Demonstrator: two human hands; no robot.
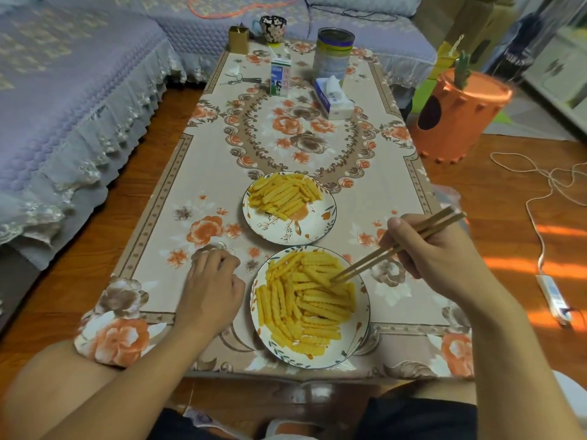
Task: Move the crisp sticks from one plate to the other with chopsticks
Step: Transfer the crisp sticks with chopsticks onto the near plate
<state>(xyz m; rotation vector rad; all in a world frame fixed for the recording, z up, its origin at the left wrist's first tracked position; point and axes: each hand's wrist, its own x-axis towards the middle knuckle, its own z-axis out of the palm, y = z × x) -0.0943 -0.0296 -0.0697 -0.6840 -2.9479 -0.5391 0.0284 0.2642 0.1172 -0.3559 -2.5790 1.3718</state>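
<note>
Right hand (435, 249) is gripping wooden chopsticks (394, 247), tips touching ridged yellow crisp sticks (305, 300) on near floral plate (360, 331). Left hand (211, 287) is resting loosely curled, holding nothing, on bench (190, 185)

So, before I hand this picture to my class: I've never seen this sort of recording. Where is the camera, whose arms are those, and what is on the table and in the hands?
There is no machine here. The single picture comes from a wide-angle camera worn on a person's head, looking down at their own arms.

The right hand holds a pair of chopsticks, tips down among the crisp sticks on the near plate. The left hand rests on the flowered tablecloth beside that plate, holding nothing. A far plate also carries sticks.

Further back stand a milk carton, a tissue box, a tall tin and a cup.
</note>
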